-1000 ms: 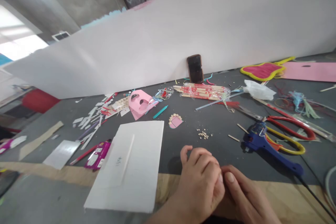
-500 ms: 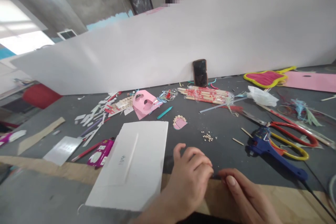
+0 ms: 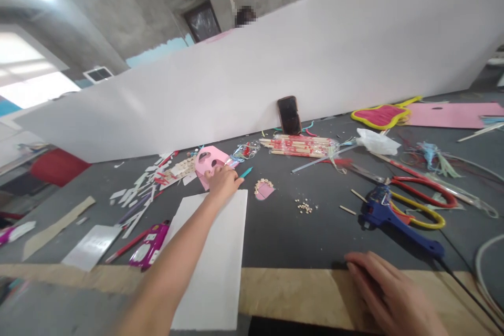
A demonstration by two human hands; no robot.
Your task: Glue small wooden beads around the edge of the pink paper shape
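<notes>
My left hand (image 3: 224,185) is stretched forward over the far edge of a white board (image 3: 212,252), palm down with its fingers apart. It is over the near edge of a pink paper cutout with holes (image 3: 216,155) and covers the near end of a teal pen (image 3: 246,172). Whether it touches the pen I cannot tell. Near the table's front edge rests my right hand (image 3: 394,294), fingers loosely bent, with nothing visible in it. Between the hands lie a small pink piece rimmed with wooden beads (image 3: 264,189) and a pile of tiny wooden pieces (image 3: 304,206).
At right lie a blue glue gun (image 3: 397,226) with its cord and large scissors (image 3: 425,194). A phone (image 3: 289,115) leans on the white partition (image 3: 197,89), behind bagged sticks (image 3: 301,146). To the left are a purple tool (image 3: 151,244) and scattered strips (image 3: 137,184).
My left hand has moved forward and left, from beside the right hand to the teal pen and pink cutout. My right hand stays near the table edge. The view has shifted slightly.
</notes>
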